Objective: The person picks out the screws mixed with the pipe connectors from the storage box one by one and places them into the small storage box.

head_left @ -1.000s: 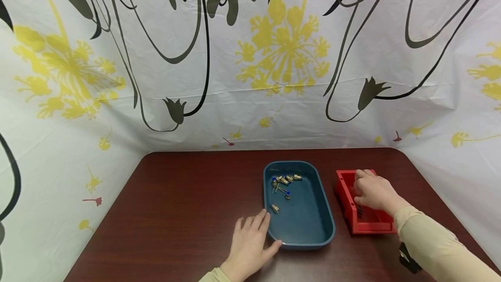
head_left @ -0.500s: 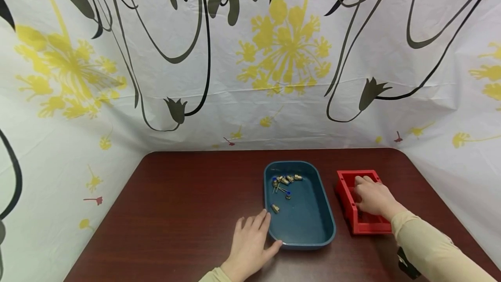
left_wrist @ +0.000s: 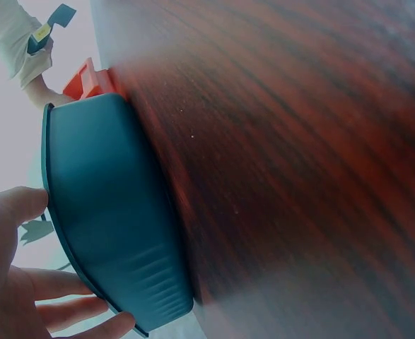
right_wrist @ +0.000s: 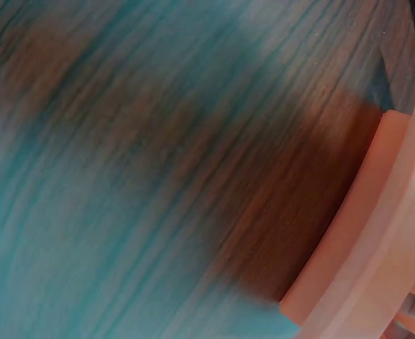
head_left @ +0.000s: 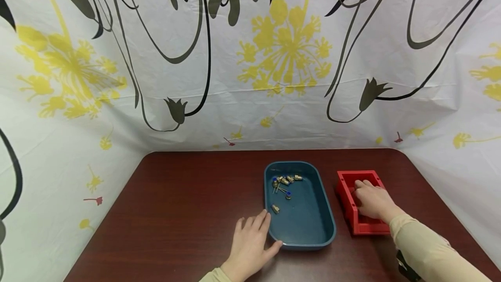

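My left hand (head_left: 250, 245) rests with extended fingers on the near left rim of a blue tray (head_left: 307, 229). In the left wrist view, its thumb and fingertips touch the rim of this tray (left_wrist: 115, 191). Several small brass fittings (head_left: 285, 181) lie at the tray's far end, some with blue tops, and one brass piece (head_left: 275, 209) lies apart. My right hand (head_left: 373, 201) reaches down into a red bin (head_left: 365, 229), its fingers bent. The fingertips are hidden, so whatever they may hold cannot be seen. The right wrist view shows mostly the bin's wall (right_wrist: 377, 233).
The tray and bin stand side by side on a dark wooden table (head_left: 188, 212), with a narrow gap between them. Behind the table hangs a white cloth (head_left: 235, 112) with a flower pattern. A black strap device (head_left: 407, 266) sits on the right forearm.
My right hand has shifted slightly toward the near left inside the bin, uncovering more of its far right rim. The left hand, tray and brass fittings stay in place.
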The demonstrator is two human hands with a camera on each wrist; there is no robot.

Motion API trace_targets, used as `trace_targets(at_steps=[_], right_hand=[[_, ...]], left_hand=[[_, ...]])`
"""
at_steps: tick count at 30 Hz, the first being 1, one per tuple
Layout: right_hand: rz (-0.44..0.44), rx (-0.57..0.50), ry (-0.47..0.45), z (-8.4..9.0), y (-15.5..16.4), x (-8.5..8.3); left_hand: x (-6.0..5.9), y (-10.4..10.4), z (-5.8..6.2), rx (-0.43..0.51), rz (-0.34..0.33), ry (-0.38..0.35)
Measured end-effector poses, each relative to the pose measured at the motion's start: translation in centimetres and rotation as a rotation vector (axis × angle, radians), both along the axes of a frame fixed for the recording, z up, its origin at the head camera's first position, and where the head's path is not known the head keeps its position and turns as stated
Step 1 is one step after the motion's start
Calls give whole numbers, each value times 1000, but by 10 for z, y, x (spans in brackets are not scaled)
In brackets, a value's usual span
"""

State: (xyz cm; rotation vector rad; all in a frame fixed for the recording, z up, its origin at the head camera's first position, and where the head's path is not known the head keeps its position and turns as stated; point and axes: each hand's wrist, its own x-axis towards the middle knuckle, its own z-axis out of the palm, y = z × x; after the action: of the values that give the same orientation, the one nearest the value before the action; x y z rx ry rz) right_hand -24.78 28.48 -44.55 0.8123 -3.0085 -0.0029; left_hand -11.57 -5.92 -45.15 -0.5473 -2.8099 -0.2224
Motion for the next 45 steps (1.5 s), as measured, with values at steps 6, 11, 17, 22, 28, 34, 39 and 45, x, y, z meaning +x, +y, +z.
trace_targets(at_steps=[6,11,17,22,28,34,39,45], right_hand=[[-13,9,-6,-2,0,2],[-13,8,-9,-2,0,2],[7,3,-9,1,1,1],[42,-7,23,14,2,0],[73,-32,94,41,0,-2],[93,-38,149,67,-10,-5],[118,-40,193,81,-24,-7],[161,-54,236,92,-44,-7]], left_hand=[[0,0,0,-1,1,-1],[1,0,0,2,-1,8],[2,0,0,7,-5,12],[1,0,0,1,-1,19],[1,0,1,-10,-3,22],[0,-1,1,-15,-2,10],[1,-1,1,-8,-6,15],[0,-1,0,-8,-6,31]])
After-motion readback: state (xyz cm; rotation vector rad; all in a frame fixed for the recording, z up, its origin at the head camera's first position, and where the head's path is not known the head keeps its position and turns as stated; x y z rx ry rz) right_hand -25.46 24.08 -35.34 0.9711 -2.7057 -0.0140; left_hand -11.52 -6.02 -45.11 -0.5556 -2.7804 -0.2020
